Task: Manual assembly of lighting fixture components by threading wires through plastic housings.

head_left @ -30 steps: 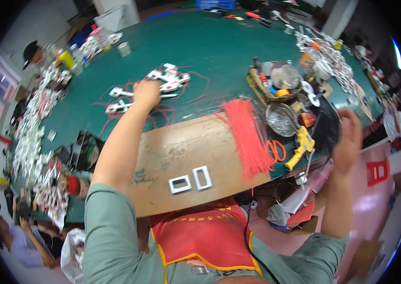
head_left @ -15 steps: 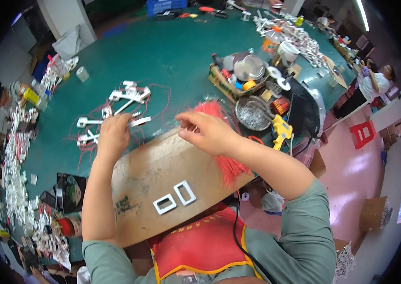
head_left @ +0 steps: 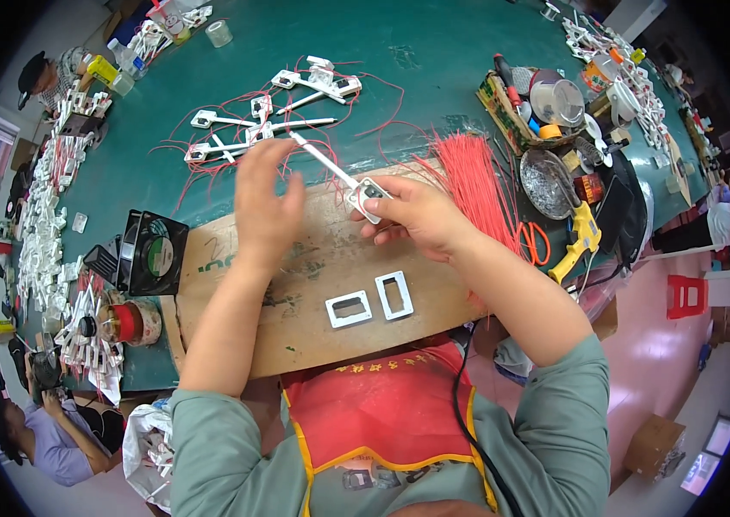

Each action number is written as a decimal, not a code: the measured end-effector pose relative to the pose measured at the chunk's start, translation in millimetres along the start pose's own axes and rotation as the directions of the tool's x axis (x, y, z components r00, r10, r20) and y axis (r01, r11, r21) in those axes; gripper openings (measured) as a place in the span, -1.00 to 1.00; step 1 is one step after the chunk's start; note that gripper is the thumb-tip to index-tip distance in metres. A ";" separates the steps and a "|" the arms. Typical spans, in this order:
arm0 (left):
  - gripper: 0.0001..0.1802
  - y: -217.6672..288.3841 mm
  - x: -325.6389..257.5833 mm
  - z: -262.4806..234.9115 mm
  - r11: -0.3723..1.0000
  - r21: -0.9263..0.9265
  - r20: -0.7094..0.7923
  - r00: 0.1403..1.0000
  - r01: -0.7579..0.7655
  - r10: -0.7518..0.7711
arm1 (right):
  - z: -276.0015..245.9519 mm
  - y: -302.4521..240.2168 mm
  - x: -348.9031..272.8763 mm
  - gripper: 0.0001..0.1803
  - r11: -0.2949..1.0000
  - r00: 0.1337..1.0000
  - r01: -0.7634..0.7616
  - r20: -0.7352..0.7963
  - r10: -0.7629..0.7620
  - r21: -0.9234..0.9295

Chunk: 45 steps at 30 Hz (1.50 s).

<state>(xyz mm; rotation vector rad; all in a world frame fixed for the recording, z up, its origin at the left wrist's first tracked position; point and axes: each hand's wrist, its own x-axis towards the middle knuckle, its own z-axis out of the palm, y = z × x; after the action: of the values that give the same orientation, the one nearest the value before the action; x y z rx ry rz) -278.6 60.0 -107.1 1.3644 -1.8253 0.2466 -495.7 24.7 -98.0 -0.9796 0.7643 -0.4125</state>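
My right hand [head_left: 421, 215] is closed on a white plastic part [head_left: 368, 195] with a square head and a long thin stem that points up-left over the board. My left hand [head_left: 263, 200] hovers with fingers spread just left of the stem and grips nothing. Both hands are above a brown cardboard board [head_left: 296, 284] on the green table [head_left: 434, 52]. Two white rectangular frames [head_left: 349, 308] [head_left: 394, 295] lie flat on the board near me. A pile of similar white parts with red wires [head_left: 270, 112] lies beyond my left hand.
A bundle of red wires [head_left: 468, 177] lies right of my hands. Further right are orange scissors [head_left: 537, 246], a yellow tool [head_left: 585, 237], a metal bowl [head_left: 546, 172] and a tool basket [head_left: 537, 103]. A black fan [head_left: 151, 252] and tape roll [head_left: 128, 323] sit left. Another person [head_left: 29, 431] sits lower left.
My left hand drew back from the pile on the green table to the board. My right hand came in from the far right and now holds the white stemmed part.
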 end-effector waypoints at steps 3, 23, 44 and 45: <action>-0.75 -6.1 -6.2 -2.7 0.880 -0.311 -0.169 0.891 0.358 -0.422 | 8.4 -0.1 -3.0 -0.55 0.994 0.995 0.097 -0.008 -0.098 -0.056; -0.78 12.6 -8.8 1.7 -0.055 -0.812 0.483 0.616 0.581 -0.622 | 32.0 13.3 10.6 -0.69 0.172 0.710 0.273 0.077 -0.700 -0.947; -0.78 -47.4 -43.0 -17.5 -0.150 -0.921 0.319 0.474 0.359 -0.821 | 60.6 -27.6 84.8 -0.67 0.660 0.956 0.174 -0.034 -0.290 -0.731; -0.77 -45.1 -39.8 -15.9 -0.162 -0.908 0.342 0.462 0.386 -0.818 | 59.3 -33.2 95.8 -0.67 0.599 0.919 0.209 -0.055 -0.391 -0.773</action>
<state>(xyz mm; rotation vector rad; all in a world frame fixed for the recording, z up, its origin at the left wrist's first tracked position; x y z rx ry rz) -228.8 79.7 -138.7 0.9340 -0.3698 -1.0163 -386.7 -17.6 -87.0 -1.9143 1.0042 -0.5129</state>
